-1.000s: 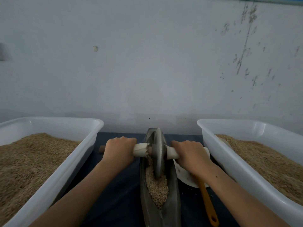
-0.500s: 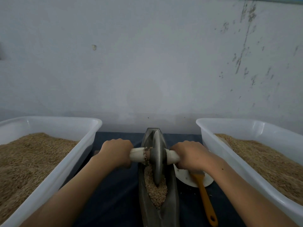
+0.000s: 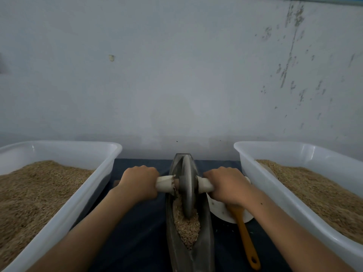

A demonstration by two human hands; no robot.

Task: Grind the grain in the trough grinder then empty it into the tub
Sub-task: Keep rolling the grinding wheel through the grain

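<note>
Change: the grinding wheel (image 3: 187, 185) has rolled toward the person along the trough grinder (image 3: 189, 242) since a second ago.
Grip: left hand (image 3: 138, 182) and right hand (image 3: 225, 185) each wrap the white-wrapped axle (image 3: 204, 187) either side of the wheel.
Grain: piled in the trough, at and nearer than the wheel.
Tubs: one left tub (image 3: 64, 203), one right tub (image 3: 290, 197) of the trough, both holding grain.
Risk: tilting the axle could jam the wheel or spill grain over the trough's edge.
Also: an orange-handled brush (image 3: 245, 238) on a white dish (image 3: 222, 213), just right of the trough.

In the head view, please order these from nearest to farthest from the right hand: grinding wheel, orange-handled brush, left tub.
1. orange-handled brush, just below the right hand.
2. grinding wheel, to its left, in the trough.
3. left tub, far left.
</note>
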